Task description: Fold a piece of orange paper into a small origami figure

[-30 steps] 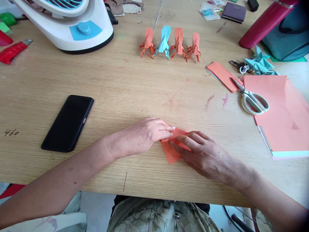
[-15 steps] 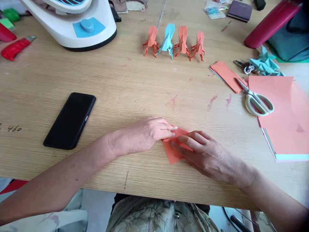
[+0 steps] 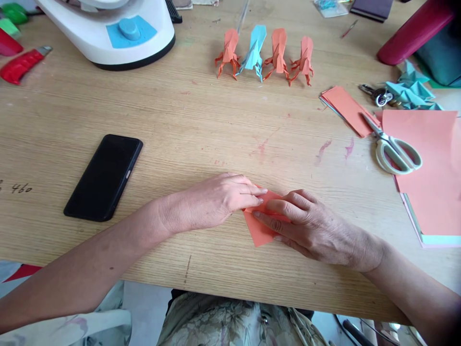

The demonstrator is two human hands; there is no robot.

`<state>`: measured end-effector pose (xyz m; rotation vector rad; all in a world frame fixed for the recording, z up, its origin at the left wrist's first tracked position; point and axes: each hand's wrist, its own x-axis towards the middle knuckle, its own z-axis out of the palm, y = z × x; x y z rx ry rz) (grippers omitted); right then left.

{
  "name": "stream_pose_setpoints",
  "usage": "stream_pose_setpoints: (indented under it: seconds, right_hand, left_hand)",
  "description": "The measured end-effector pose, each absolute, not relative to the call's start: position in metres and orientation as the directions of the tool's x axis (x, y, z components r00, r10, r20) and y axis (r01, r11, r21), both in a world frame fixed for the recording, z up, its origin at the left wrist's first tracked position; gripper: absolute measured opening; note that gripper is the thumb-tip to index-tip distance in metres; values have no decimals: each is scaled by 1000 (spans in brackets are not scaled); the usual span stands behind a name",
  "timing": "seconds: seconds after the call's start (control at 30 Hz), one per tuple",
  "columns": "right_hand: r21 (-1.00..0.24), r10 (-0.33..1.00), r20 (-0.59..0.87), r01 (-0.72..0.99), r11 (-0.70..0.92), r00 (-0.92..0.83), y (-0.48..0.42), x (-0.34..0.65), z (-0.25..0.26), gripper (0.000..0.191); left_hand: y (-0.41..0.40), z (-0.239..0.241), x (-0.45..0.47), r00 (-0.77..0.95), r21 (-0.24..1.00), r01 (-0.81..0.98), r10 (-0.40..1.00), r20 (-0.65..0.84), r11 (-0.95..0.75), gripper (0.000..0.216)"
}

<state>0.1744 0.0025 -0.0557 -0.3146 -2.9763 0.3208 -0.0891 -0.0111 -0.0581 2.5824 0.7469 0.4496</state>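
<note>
On the wooden table (image 3: 201,120), near its front edge, our left hand (image 3: 216,199) and right hand (image 3: 309,228) lie flat with fingers extended, neither closed round anything. Both press down on the small folded orange paper (image 3: 261,231) that lies between them. We judge a crease is being flattened. The next move calls for holding the edges aligned while fingertips run along the fold.

The folded sheet (image 3: 260,231) lies on the tabletop (image 3: 201,120) under both grips, the left grip (image 3: 219,199) at its left edge and the right grip (image 3: 309,228) on its right part. The phone (image 3: 103,177) lies well left of them. A row of paper figures (image 3: 264,53) stands well behind them. The scissors (image 3: 394,149) rest on a paper stack (image 3: 432,192) to the right.
</note>
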Motion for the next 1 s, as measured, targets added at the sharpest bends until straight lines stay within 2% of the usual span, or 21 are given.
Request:
stream_pose_setpoints:
  seconds: [0.4, 0.57, 0.7, 0.83, 1.0]
  right_hand:
    - [-226, 170, 104, 143, 963, -980, 11, 170, -59, 38]
    - [-226, 180, 109, 152, 962, -978, 12, 166, -60, 43]
    - [-263, 185, 103, 152, 953, -977, 13, 171, -61, 45]
    - [-317, 173, 93, 136, 939, -980, 14, 176, -59, 38]
    - [-237, 142, 91, 117, 964, -986, 14, 171, -58, 41]
  left_hand:
    - [-10, -58, -89, 806, 520, 440, 578, 131, -732, 37]
    - [-10, -58, -89, 804, 519, 451, 583, 117, -726, 38]
    - [-11, -60, -90, 806, 503, 450, 578, 127, -738, 40]
    - [-11, -63, -91, 806, 496, 430, 568, 166, -754, 37]
    - [-11, -63, -90, 798, 506, 438, 580, 161, -743, 37]
